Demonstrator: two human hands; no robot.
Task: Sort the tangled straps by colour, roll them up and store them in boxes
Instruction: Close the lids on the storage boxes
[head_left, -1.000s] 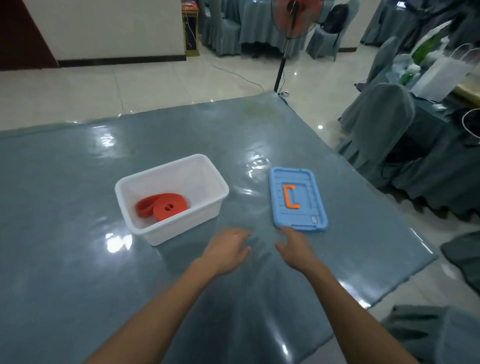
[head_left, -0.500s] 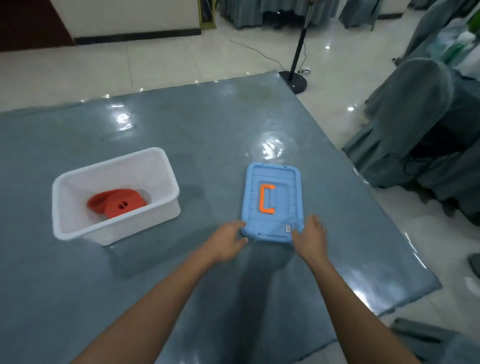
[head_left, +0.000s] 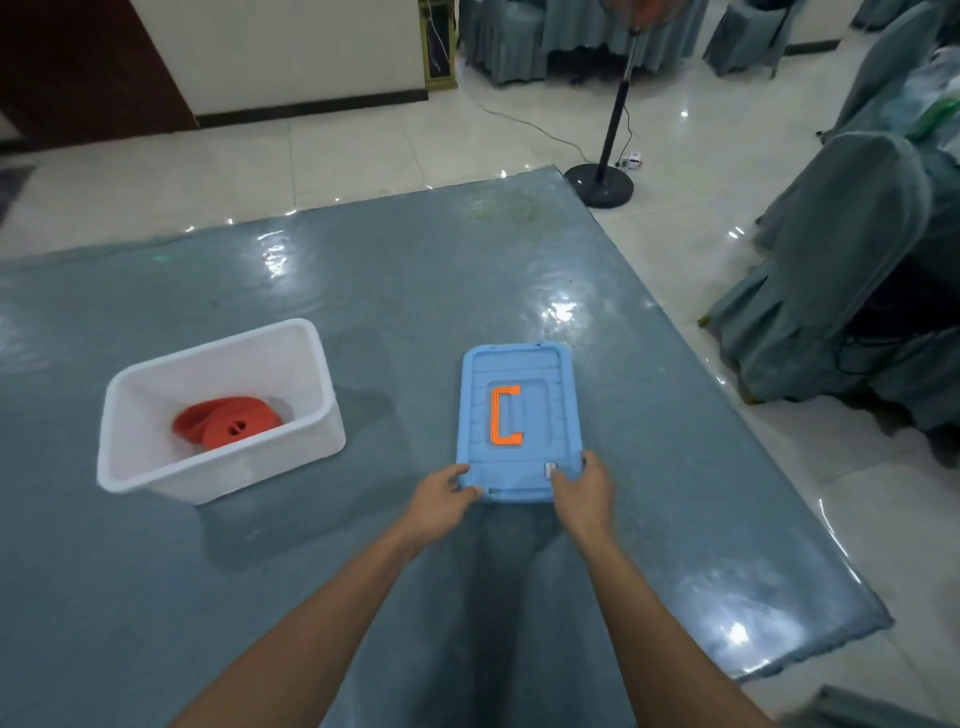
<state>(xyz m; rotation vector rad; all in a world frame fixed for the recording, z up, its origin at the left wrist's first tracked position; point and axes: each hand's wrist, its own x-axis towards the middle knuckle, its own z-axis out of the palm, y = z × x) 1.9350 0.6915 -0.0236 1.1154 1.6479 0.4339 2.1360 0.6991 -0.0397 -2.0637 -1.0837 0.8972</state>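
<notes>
A white plastic box (head_left: 156, 467) stands on the table at the left, uncovered. Inside it lies a rolled orange-red strap (head_left: 228, 422). To its right a blue lid (head_left: 517, 415) with an orange handle lies flat on the table. My left hand (head_left: 441, 499) grips the lid's near left corner, and my right hand (head_left: 584, 486) grips its near right corner, thumb on top.
The table (head_left: 415, 291) has a shiny grey-blue cover; its right edge runs close to the lid. A standing fan's base (head_left: 599, 184) sits on the floor beyond the far corner. Cloth-covered chairs (head_left: 841, 270) stand at the right.
Both hands went from resting on the table to the blue lid's near corners and closed on them. The view swung right, so the white box now appears further left.
</notes>
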